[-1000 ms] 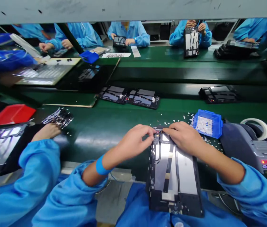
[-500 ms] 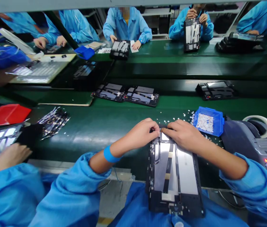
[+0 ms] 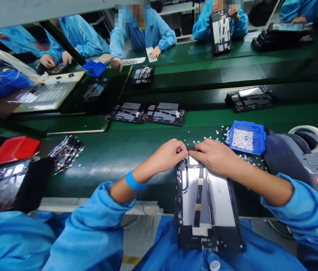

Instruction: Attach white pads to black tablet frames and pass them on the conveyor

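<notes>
An opened tablet [image 3: 223, 199], its battery cells and ribbon cables exposed, leans over the bench's near edge with its lower end against my clothes. At its top left corner my left hand [image 3: 169, 155] is closed in a pinch. Whatever its fingertips hold is hidden or too small to name. My right hand [image 3: 215, 156] lies over the tablet's top edge, fingers curled on it and fingertips close to the left hand's. Just beyond both hands, small white bits are scattered on the green bench [image 3: 130, 154].
A blue bin [image 3: 261, 145] of white pieces stands right, beside a tape dispenser [image 3: 291, 162]. Two opened tablets [image 3: 164, 113] lie ahead, another [image 3: 250, 98] farther right. Left are a pile of flex cables [image 3: 66, 153], a red bin [image 3: 15, 149] and a co-worker's sleeve [image 3: 15, 235].
My hands keep nearly the same place on the tablet while the view tilts slightly. Across the bench, a co-worker's hand has come off a tablet, which now lies on the line. The left neighbour's hand moved left.
</notes>
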Motion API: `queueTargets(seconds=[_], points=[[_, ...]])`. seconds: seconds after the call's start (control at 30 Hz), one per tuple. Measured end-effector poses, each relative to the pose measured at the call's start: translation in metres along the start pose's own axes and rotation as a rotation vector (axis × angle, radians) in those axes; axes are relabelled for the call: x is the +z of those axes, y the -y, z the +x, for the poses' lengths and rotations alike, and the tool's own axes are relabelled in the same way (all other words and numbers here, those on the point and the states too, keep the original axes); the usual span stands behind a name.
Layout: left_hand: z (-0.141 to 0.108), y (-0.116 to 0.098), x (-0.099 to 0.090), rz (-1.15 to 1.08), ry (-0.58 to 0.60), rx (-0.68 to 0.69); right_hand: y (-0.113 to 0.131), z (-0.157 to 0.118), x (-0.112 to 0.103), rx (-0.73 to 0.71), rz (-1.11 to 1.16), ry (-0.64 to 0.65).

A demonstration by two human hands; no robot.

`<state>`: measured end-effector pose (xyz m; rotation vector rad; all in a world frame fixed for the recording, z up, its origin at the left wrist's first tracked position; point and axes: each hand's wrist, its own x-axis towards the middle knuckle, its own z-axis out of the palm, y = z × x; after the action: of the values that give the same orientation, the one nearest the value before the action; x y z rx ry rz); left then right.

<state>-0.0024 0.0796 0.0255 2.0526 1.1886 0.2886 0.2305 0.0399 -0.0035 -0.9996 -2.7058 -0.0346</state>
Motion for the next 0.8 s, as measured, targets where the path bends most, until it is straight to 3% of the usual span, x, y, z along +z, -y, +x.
queueTargets(seconds=[0.43, 0.8], points=[[-0.002, -0.005, 0.006, 0.062, -0.070, 0.019, 0.000, 0.000, 0.000, -0.006, 0.023, -0.015], [-0.008, 0.002, 0.031, -0.088, -0.266, -0.067, -0.001, -0.002, 0.002, -0.015, 0.007, -0.029]])
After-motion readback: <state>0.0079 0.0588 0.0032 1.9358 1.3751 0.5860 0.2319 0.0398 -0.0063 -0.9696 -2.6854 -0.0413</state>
